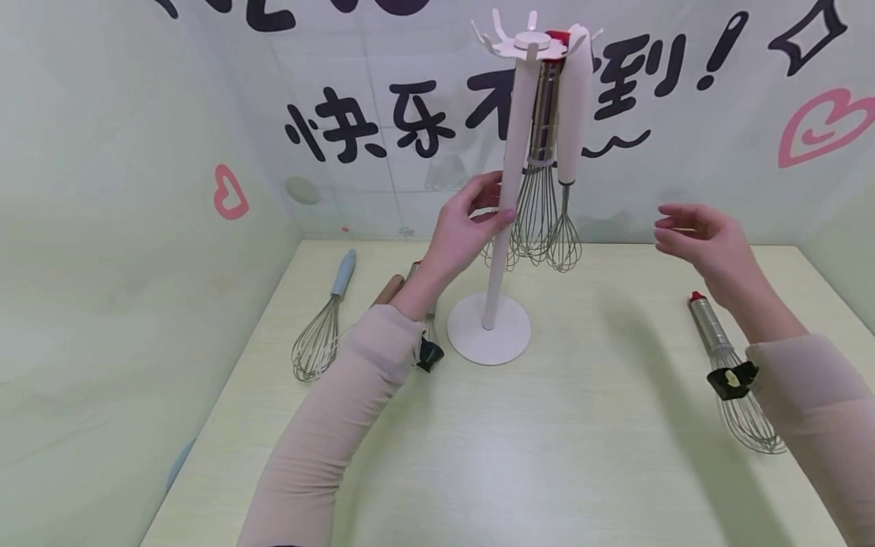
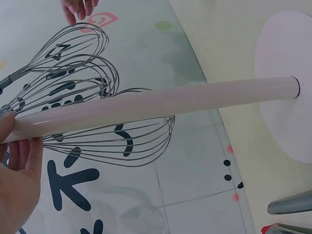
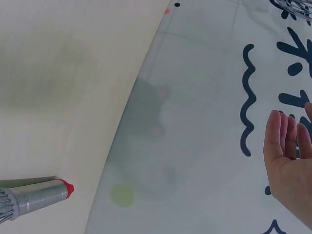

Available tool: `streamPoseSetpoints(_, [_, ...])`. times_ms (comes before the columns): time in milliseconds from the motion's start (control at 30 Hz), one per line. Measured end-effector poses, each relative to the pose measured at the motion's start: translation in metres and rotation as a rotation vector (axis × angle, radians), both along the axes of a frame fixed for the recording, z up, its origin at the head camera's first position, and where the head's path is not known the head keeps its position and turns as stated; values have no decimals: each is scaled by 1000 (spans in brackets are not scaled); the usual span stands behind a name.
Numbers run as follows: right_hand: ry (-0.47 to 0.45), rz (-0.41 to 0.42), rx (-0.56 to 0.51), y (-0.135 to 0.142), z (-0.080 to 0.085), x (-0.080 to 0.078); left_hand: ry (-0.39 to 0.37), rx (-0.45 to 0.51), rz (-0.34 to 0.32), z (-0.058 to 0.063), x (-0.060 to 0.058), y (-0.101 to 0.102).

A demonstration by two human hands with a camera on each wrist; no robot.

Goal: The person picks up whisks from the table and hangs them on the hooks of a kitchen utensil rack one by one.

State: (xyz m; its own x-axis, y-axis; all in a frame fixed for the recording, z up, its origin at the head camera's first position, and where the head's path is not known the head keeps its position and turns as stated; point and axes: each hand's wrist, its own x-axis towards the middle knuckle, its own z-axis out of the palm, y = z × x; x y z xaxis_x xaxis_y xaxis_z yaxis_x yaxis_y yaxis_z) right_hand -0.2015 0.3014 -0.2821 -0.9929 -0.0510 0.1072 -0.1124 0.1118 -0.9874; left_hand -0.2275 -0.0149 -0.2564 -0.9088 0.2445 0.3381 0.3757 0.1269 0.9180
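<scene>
My left hand [image 1: 468,220] grips the pole [image 1: 517,137] of a white rack, thumb across its front. In the left wrist view the left hand [image 2: 19,180] curls round that same pole [image 2: 161,105]. From the hooked top [image 1: 532,42] hang a whisk with a steel handle [image 1: 545,114] and one with a pale handle [image 1: 573,114]; wires of a further whisk show behind the pole. My right hand [image 1: 704,239] is in the air at the right, fingers loosely bent and holding nothing. Below it lies a steel-handled whisk [image 1: 711,327] with a red tip.
At the table's left lies a blue-handled whisk [image 1: 344,273]. Beside my left forearm, a brown handle [image 1: 388,290] and another whisk are partly hidden. The rack's round base [image 1: 472,342] rests on the pale table [image 1: 533,456], before a printed backdrop [image 1: 424,53].
</scene>
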Motion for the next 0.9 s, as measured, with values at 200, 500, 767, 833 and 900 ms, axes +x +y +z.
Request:
streamPoseSetpoints(200, [-59, -24, 1, 18, -14, 3, 0, -10, 5, -1, 0, -1])
streamPoseSetpoints(500, [-106, -51, -72, 45, -37, 9, 2, -8, 1, -1, 1, 0])
streamPoseSetpoints(767, [-142, -88, -124, 65, -55, 13, 1, -6, -2, 0, 0, 0])
streamPoseSetpoints(833, [-157, -99, -137, 70, -59, 14, 1, -7, -1, 0, 0, 0])
streamPoseSetpoints(900, [-172, -114, -134, 74, -63, 15, 1, -6, -1, 0, 0, 0])
